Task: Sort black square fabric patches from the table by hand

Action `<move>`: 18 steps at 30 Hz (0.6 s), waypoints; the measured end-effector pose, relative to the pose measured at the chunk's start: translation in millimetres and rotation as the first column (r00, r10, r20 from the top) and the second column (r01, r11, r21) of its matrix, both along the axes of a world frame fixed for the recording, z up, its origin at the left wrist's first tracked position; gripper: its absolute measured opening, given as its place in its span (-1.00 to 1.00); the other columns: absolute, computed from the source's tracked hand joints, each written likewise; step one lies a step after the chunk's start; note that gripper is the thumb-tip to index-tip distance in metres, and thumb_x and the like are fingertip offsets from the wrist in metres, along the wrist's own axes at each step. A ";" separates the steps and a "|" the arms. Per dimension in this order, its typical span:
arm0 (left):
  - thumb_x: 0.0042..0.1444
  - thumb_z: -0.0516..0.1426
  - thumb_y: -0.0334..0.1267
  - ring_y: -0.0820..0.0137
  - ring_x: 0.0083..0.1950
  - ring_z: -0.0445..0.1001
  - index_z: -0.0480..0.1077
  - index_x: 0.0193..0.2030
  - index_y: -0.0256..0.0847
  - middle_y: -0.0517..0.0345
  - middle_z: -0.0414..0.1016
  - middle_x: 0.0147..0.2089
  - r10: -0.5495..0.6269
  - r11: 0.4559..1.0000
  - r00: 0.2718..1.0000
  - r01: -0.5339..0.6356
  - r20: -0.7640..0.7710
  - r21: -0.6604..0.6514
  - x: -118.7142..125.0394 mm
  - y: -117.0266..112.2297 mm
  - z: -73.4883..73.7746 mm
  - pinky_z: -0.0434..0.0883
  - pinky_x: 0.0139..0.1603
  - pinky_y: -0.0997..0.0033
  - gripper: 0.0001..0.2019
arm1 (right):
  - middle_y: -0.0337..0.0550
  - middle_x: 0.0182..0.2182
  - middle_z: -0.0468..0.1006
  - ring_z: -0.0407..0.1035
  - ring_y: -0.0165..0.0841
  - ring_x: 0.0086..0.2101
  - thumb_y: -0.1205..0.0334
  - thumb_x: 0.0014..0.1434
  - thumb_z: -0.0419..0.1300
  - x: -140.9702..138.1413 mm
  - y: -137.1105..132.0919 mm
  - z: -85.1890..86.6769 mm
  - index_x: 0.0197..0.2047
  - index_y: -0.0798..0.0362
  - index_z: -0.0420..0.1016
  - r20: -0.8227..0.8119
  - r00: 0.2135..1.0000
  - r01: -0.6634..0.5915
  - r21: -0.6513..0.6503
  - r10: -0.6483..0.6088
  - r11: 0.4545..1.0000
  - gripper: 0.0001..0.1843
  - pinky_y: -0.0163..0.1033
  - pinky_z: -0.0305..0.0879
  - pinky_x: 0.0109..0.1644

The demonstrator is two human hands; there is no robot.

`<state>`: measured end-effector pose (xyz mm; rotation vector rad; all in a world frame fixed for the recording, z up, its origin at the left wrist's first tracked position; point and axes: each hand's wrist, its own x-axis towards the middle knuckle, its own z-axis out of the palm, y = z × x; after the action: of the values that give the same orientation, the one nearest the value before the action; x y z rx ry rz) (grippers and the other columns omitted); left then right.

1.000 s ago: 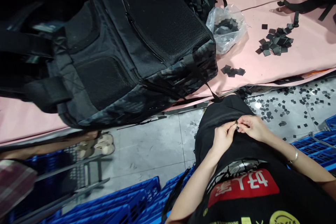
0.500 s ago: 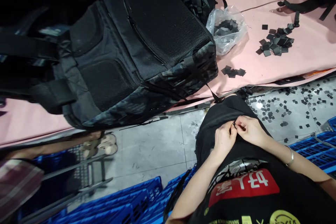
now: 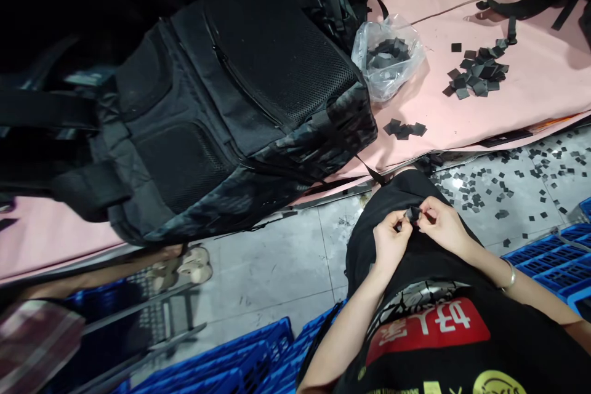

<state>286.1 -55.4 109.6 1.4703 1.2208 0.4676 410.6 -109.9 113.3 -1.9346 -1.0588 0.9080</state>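
Beyond the grip, a pink table (image 3: 530,101) runs across from left to right. Below its edge, the grey floor (image 3: 258,277) shows to both sides of the grip, with dark scraps (image 3: 480,194) scattered over it on the right. Left of the grip and farther out, a black backpack (image 3: 196,95) lies on the table, mesh panels up, one strap end hanging over the edge towards the lap (image 3: 383,209). Blue crates (image 3: 549,265) stand to the right of the grip, more of them nearer the body on the left. Well to the left, a co-worker's checked cloth (image 3: 41,338) and pale shoes (image 3: 196,265) show. Straight beyond the grip sits a clear bag (image 3: 392,77) of dark squares; right of it is a loose pile (image 3: 480,74), and nearer the grip a small cluster (image 3: 404,130). The left hand (image 3: 390,243) and right hand (image 3: 443,228) meet over the lap, fingertips pinched narrow on one dark piece (image 3: 412,214) between them. A bracelet (image 3: 510,275) circles the right wrist.
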 end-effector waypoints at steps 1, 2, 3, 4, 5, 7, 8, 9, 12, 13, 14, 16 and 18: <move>-0.01 0.08 -0.33 0.45 -0.41 0.43 0.50 -0.32 -0.27 0.13 0.56 -0.37 0.004 1.000 1.000 -0.004 -0.002 0.013 0.8 -0.5 0.0 0.33 -0.33 0.50 -0.82 | -0.19 -0.44 0.48 0.40 -0.37 -0.45 0.35 -0.04 0.05 -0.4 1.3 -2.0 -0.33 0.04 0.35 0.020 1.000 -0.001 0.020 0.000 1.000 -0.85 -0.30 0.34 -0.37; -0.02 0.09 -0.33 0.44 -0.40 0.43 0.50 -0.30 -0.26 0.12 0.56 -0.35 0.007 0.999 1.000 -0.007 -0.012 0.035 1.5 -1.1 0.2 0.33 -0.32 0.49 -0.82 | -0.15 -0.38 0.50 0.42 -0.35 -0.40 0.36 -0.05 0.05 -1.2 2.9 -3.6 -0.30 0.05 0.37 0.043 0.999 -0.008 0.043 0.006 0.999 -0.80 -0.26 0.36 -0.31; -0.01 0.10 -0.32 0.44 -0.39 0.43 0.50 -0.29 -0.25 0.11 0.56 -0.33 0.012 0.998 1.000 -0.011 -0.023 0.060 2.0 -1.7 0.6 0.33 -0.31 0.48 -0.82 | -0.11 -0.33 0.51 0.43 -0.32 -0.35 0.37 -0.04 0.05 -2.2 4.7 -4.7 -0.28 0.06 0.39 0.058 0.998 -0.016 0.066 0.013 0.998 -0.78 -0.23 0.37 -0.25; -0.01 0.10 -0.30 0.44 -0.39 0.42 0.50 -0.29 -0.25 0.11 0.56 -0.33 0.018 0.997 0.999 -0.016 -0.029 0.081 2.2 -2.1 1.1 0.32 -0.31 0.48 -0.82 | -0.08 -0.31 0.52 0.44 -0.30 -0.32 0.37 -0.03 0.04 -3.3 6.5 -5.6 -0.27 0.07 0.41 0.063 0.998 -0.024 0.082 0.018 0.996 -0.78 -0.20 0.37 -0.22; 0.01 0.10 -0.28 0.44 -0.39 0.42 0.50 -0.29 -0.24 0.11 0.56 -0.33 0.024 0.996 0.999 -0.021 -0.022 0.090 2.0 -2.2 1.5 0.31 -0.32 0.48 -0.82 | -0.07 -0.30 0.53 0.44 -0.28 -0.31 0.35 -0.01 0.04 -4.2 8.1 -6.3 -0.29 0.07 0.42 0.050 0.999 -0.023 0.088 0.019 0.996 -0.80 -0.18 0.38 -0.21; 0.02 0.11 -0.23 0.46 -0.42 0.39 0.49 -0.32 -0.24 0.13 0.53 -0.37 0.053 0.997 0.998 -0.055 0.030 0.060 0.7 -0.7 1.5 0.29 -0.38 0.51 -0.82 | -0.07 -0.34 0.53 0.46 -0.29 -0.38 0.29 0.04 0.06 -4.4 10.1 -7.5 -0.31 0.07 0.44 -0.076 0.997 0.005 0.066 0.000 0.998 -0.84 -0.17 0.41 -0.27; 0.02 0.11 -0.20 0.49 -0.47 0.36 0.48 -0.36 -0.25 0.15 0.50 -0.43 0.091 0.996 0.993 -0.092 0.070 0.013 -0.6 1.0 0.9 0.25 -0.44 0.53 -0.82 | -0.08 -0.39 0.53 0.46 -0.30 -0.43 0.24 0.06 0.08 -3.1 10.6 -8.3 -0.31 0.08 0.43 -0.186 0.982 0.037 0.043 -0.028 0.998 -0.84 -0.18 0.42 -0.32; 0.02 0.12 -0.17 0.53 -0.54 0.29 0.45 -0.40 -0.26 0.19 0.44 -0.52 0.153 0.987 0.981 -0.147 0.119 -0.059 -2.2 3.4 0.0 0.20 -0.52 0.55 -0.81 | -0.11 -0.45 0.53 0.45 -0.32 -0.49 0.19 0.06 0.11 -0.4 10.8 -9.2 -0.31 0.09 0.42 -0.307 0.949 0.077 0.022 -0.066 0.997 -0.83 -0.20 0.43 -0.38; -0.04 0.15 -0.12 0.64 -0.71 0.00 0.31 -0.48 -0.25 0.35 0.18 -0.70 0.421 0.877 0.870 -0.318 0.257 -0.359 -7.8 12.7 -3.2 -0.03 -0.68 0.60 -0.78 | -0.22 -0.62 0.47 0.40 -0.39 -0.60 0.04 -0.01 0.22 15.3 9.6 -12.2 -0.34 0.09 0.38 -0.578 0.787 0.248 -0.023 -0.215 0.969 -0.72 -0.27 0.40 -0.49; -0.06 0.17 -0.12 0.66 -0.72 -0.06 0.28 -0.48 -0.24 0.39 0.14 -0.72 0.484 0.832 0.827 -0.334 0.286 -0.443 -9.2 15.5 -4.0 -0.08 -0.70 0.61 -0.76 | -0.23 -0.63 0.46 0.38 -0.41 -0.61 0.02 -0.05 0.26 21.8 8.7 -12.9 -0.36 0.09 0.38 -0.614 0.746 0.304 -0.031 -0.259 0.952 -0.68 -0.29 0.39 -0.51; -0.09 0.19 -0.12 0.67 -0.73 -0.08 0.26 -0.48 -0.24 0.39 0.14 -0.71 0.516 0.803 0.799 -0.326 0.308 -0.500 -9.8 17.6 -4.4 -0.11 -0.70 0.61 -0.75 | -0.24 -0.64 0.45 0.37 -0.42 -0.62 0.00 -0.09 0.29 27.8 7.6 -13.5 -0.37 0.10 0.38 -0.634 0.719 0.338 -0.039 -0.285 0.940 -0.65 -0.31 0.38 -0.52; -0.12 0.22 -0.11 0.69 -0.73 -0.07 0.25 -0.49 -0.25 0.38 0.18 -0.70 0.503 0.797 0.796 -0.275 0.338 -0.538 -8.6 19.2 -4.2 -0.14 -0.71 0.62 -0.72 | -0.24 -0.65 0.44 0.35 -0.44 -0.63 -0.02 -0.12 0.32 36.0 5.2 -14.3 -0.38 0.11 0.39 -0.641 0.714 0.326 -0.049 -0.281 0.944 -0.62 -0.34 0.34 -0.56; -0.10 0.21 -0.09 0.70 -0.74 -0.06 0.24 -0.50 -0.26 0.33 0.25 -0.67 0.450 0.824 0.821 -0.230 0.351 -0.518 -4.7 18.1 -2.7 -0.14 -0.72 0.62 -0.71 | -0.26 -0.69 0.41 0.29 -0.47 -0.68 -0.04 -0.09 0.30 37.5 3.1 -15.1 -0.41 0.12 0.40 -0.631 0.747 0.254 -0.024 -0.212 0.967 -0.62 -0.36 0.27 -0.61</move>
<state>281.5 -37.3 106.9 0.6684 1.1130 0.6821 448.1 -106.7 98.2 -1.4810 -0.4248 1.2370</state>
